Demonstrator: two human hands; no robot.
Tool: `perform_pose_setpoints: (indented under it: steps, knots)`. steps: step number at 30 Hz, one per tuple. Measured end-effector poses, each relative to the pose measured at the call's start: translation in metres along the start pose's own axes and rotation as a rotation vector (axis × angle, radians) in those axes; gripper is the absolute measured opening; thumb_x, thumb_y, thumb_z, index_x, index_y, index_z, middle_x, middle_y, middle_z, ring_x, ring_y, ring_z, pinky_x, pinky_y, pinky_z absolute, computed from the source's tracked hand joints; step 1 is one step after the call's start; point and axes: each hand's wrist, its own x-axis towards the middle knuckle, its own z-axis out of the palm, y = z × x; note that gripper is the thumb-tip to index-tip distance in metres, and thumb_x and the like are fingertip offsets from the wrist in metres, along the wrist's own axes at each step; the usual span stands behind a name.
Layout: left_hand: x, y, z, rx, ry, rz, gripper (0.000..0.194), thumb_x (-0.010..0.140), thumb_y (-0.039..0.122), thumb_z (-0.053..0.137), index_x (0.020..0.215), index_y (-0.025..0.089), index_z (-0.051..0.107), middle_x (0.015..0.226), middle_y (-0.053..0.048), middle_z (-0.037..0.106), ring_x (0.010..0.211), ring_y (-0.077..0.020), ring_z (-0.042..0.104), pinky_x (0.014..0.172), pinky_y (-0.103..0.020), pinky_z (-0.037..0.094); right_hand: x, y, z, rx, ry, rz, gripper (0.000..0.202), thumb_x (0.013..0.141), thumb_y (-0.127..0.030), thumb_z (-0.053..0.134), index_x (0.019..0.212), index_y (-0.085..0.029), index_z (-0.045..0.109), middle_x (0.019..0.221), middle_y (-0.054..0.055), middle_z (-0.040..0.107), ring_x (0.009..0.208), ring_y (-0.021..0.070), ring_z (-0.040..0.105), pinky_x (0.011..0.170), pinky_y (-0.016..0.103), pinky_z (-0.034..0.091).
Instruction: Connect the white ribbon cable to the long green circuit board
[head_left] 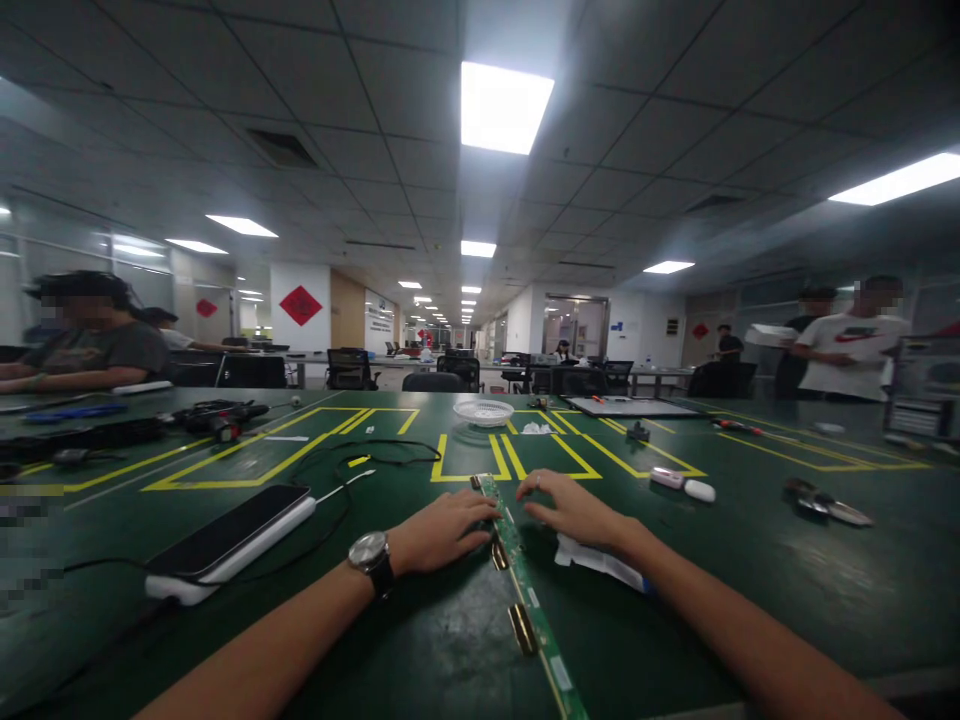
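A long, narrow green circuit board (532, 598) lies lengthwise in front of me, with gold-coloured flexible strips (523, 629) along its left side. My left hand (448, 528), with a watch on the wrist, rests palm down beside the board's far part. Its fingers are stretched out, and the fingertips reach the board's left edge. Just right of the board is my right hand (564, 508), fingers bent and apart, with nothing visible between them. Partly under my right forearm lies a white crumpled packet (600, 563).
A phone (232, 528) sits on a white block at the left, with a black cable (337, 520) beside it. Farther off is a white basket (484, 412). Earbud cases (682, 484) and dark tools (825, 502) lie to the right. Other people are around the room.
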Motion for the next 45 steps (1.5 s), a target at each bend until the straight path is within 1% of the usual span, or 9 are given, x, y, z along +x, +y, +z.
perform_pose_setpoints:
  steps: [2,5,8,11,15,23,32,36,45]
  knots:
    - [0.000,-0.001,0.001,0.010,-0.001,0.002,0.037,0.101,0.036,0.046,0.135,0.025,0.053,0.141,-0.007,0.053,0.128,-0.0259,0.050,0.106,-0.042,0.040,-0.003,0.013,-0.007,-0.129,0.056,0.118,0.018,0.091,-0.025,0.052,0.097,-0.017,0.067,0.099,0.008,0.067,0.094,0.0215,0.061,0.085,0.032,0.046]
    - [-0.001,-0.002,0.003,0.015,-0.004,0.013,0.038,0.101,0.038,0.045,0.135,0.026,0.053,0.141,-0.007,0.053,0.129,-0.0262,0.050,0.106,-0.041,0.040,-0.011,0.026,-0.018,-0.208,-0.030,0.214,0.018,0.087,-0.031,0.059,0.094,-0.017,0.067,0.092,0.007,0.066,0.083,0.0206,0.060,0.072,0.029,0.045]
    - [-0.001,-0.003,0.005,0.010,-0.019,0.015,0.039,0.101,0.041,0.045,0.136,0.026,0.053,0.141,-0.008,0.054,0.128,-0.0266,0.051,0.104,-0.042,0.041,-0.018,0.028,-0.021,-0.150,-0.164,0.217,0.022,0.084,-0.034,0.063,0.098,-0.018,0.068,0.092,0.006,0.065,0.080,0.0194,0.059,0.067,0.027,0.044]
    - [-0.002,-0.004,0.007,-0.008,-0.025,0.020,0.039,0.101,0.043,0.043,0.135,0.027,0.054,0.140,-0.007,0.055,0.127,-0.0265,0.052,0.103,-0.042,0.041,-0.018,0.023,-0.016,-0.081,-0.209,0.189,0.021,0.080,-0.024,0.063,0.100,-0.018,0.068,0.092,0.005,0.065,0.080,0.0180,0.059,0.067,0.026,0.044]
    - [-0.001,-0.004,0.007,-0.037,-0.021,0.034,0.039,0.101,0.041,0.043,0.135,0.027,0.055,0.140,-0.008,0.055,0.126,-0.0265,0.052,0.104,-0.042,0.040,-0.011,0.015,-0.003,-0.047,-0.145,0.148,0.020,0.080,-0.017,0.061,0.098,-0.017,0.069,0.091,0.004,0.065,0.081,0.0174,0.059,0.071,0.026,0.044]
    - [-0.001,0.003,0.002,-0.036,-0.031,0.027,0.037,0.100,0.037,0.047,0.133,0.025,0.057,0.137,-0.009,0.057,0.125,-0.0273,0.053,0.105,-0.043,0.041,0.000,0.007,0.017,-0.064,-0.042,0.129,0.015,0.084,-0.021,0.061,0.094,-0.018,0.072,0.090,0.005,0.067,0.085,0.0198,0.059,0.077,0.029,0.045]
    - [-0.001,0.002,0.002,-0.031,-0.039,0.021,0.037,0.101,0.038,0.045,0.134,0.025,0.056,0.138,-0.009,0.056,0.126,-0.0276,0.053,0.104,-0.043,0.042,0.002,0.007,0.023,-0.050,-0.016,0.118,0.014,0.084,-0.021,0.060,0.091,-0.019,0.072,0.091,0.005,0.068,0.085,0.0202,0.060,0.079,0.030,0.046]
    - [-0.001,0.001,0.003,-0.045,-0.061,0.004,0.038,0.100,0.035,0.045,0.136,0.026,0.053,0.143,-0.008,0.053,0.132,-0.0275,0.048,0.107,-0.044,0.040,0.005,0.011,0.025,-0.007,-0.002,0.052,0.014,0.085,-0.020,0.060,0.092,-0.019,0.071,0.092,0.005,0.069,0.086,0.0199,0.061,0.080,0.030,0.046]
    - [0.000,0.000,0.004,-0.103,-0.088,-0.002,0.037,0.099,0.029,0.047,0.135,0.027,0.051,0.147,-0.006,0.048,0.136,-0.0270,0.044,0.110,-0.046,0.036,0.009,0.011,0.023,0.096,-0.035,0.053,0.015,0.085,-0.023,0.061,0.097,-0.017,0.070,0.089,0.003,0.070,0.079,0.0174,0.061,0.074,0.028,0.047]
